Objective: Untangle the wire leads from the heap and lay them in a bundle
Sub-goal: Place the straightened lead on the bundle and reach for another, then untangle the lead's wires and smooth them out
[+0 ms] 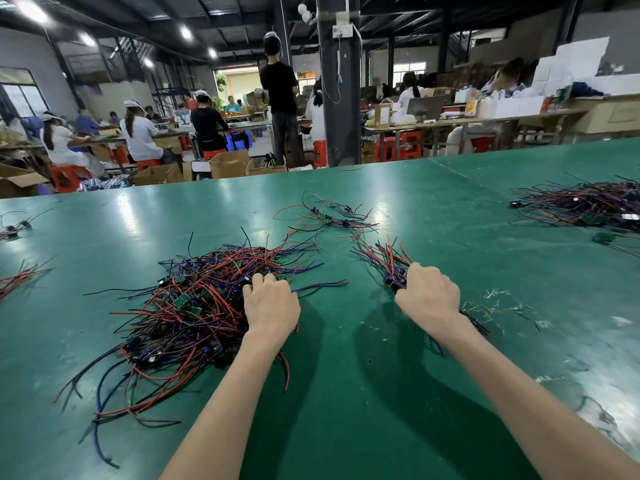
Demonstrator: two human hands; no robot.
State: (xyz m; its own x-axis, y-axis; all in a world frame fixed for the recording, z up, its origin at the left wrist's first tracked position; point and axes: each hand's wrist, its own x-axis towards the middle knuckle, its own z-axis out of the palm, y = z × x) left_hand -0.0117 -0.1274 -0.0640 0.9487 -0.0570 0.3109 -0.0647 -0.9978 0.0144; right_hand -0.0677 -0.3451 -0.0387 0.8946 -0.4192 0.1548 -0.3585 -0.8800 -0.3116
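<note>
Nearest the camera, two bare forearms reach out over the green surface (346, 393), a smooth, slightly glossy mat scuffed pale on the side right of the heap. The heap (194, 306) is the landmark: a loose, springy mound of thin red, black and blue insulated wire leads, with small green circuit boards and dark round parts caught among them, strands trailing out on all sides.

The left hand (270, 303) rests on the heap's right edge, fingers curled down into the strands; whether its grip has closed on a lead I cannot tell, since the fingertips are buried. To the right of the heap, apart from it, the right hand (427, 294) is clamped around the base of the bundle (388, 263), whose leads fan away from the fist toward the far side.

By my reading, the step in hand is picking the next lead out of the heap while the gathered bundle is kept together. The next move likely calls for pinching one lead near its board and drawing it slowly, since these limp wires hook one another and a quick pull could drag a clump.

Beyond the heap lies a small scatter of leads (329, 216), thin and spread flat. Far right of the heap sits a second pile (585, 202), dense and dark.
</note>
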